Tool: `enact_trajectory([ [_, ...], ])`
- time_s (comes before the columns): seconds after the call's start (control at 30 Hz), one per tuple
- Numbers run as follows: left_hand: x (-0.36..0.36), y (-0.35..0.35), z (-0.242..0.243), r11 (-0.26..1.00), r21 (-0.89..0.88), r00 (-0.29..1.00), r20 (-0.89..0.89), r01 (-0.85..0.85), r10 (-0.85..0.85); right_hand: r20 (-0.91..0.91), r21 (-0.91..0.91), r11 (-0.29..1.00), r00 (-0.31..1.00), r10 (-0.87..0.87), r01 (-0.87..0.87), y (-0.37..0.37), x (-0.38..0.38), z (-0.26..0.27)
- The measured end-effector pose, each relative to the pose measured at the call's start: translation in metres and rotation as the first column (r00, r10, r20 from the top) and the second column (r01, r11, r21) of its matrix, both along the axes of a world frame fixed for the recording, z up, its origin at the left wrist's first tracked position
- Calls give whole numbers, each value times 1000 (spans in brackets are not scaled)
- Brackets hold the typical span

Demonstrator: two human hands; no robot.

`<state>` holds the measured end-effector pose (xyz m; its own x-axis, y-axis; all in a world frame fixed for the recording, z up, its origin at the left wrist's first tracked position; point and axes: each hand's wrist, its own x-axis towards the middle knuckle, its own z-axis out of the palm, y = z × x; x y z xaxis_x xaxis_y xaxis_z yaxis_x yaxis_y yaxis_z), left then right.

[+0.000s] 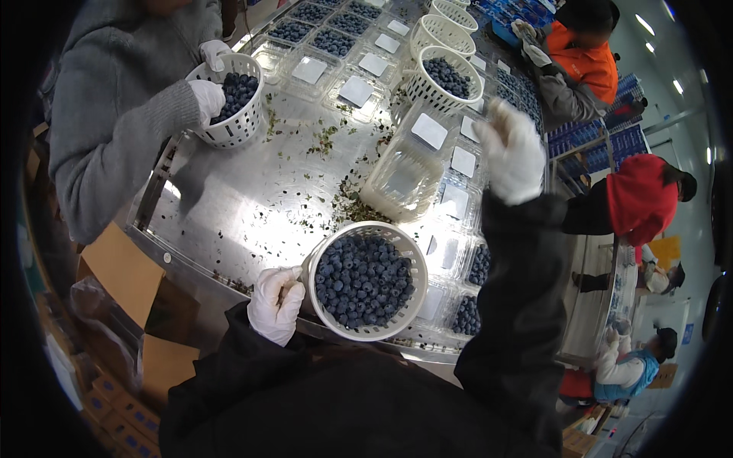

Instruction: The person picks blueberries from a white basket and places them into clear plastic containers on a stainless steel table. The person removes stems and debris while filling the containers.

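A white perforated plastic basket (420,297) full of blueberries (365,280) stands on the metal table directly before me. My left hand (277,304), in a white glove, is at the basket's left side with its fingers curled; whether it grips the rim is not plain. My right hand (511,153), gloved and slightly blurred, is raised over the rows of clear plastic clamshells at the right; whether it holds anything is not visible. Between the hands lies a stack of clear clamshells (404,180). Clamshells holding blueberries (479,264) are at the table's right near edge.
Leaves and stem bits (349,197) litter the metal table (229,229). A co-worker at the left has gloved hands at another basket (252,117). A further blueberry basket (438,94) stands beyond the stack. Open cardboard box (123,275) at lower left; other people at the right.
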<state>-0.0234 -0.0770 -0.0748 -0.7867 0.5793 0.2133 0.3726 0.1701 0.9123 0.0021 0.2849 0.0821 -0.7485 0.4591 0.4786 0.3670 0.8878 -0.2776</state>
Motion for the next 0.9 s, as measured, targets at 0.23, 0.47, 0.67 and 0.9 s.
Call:
enact_trajectory([
  [0.23,0,-1,4,998,-48,994,104,40,-35,73,-434,885,973,218,-166,-27,65,-55],
  [0.47,-8,18,4,991,-69,993,16,114,-114,82,-874,486,982,170,-12,-114,148,-124],
  [0.67,-6,21,-2,984,-107,975,183,146,-125,-177,-952,241,982,62,-187,-136,160,-140],
  [0.9,-5,24,32,990,-126,993,-86,64,-76,285,-590,804,951,124,72,-136,234,-120],
])
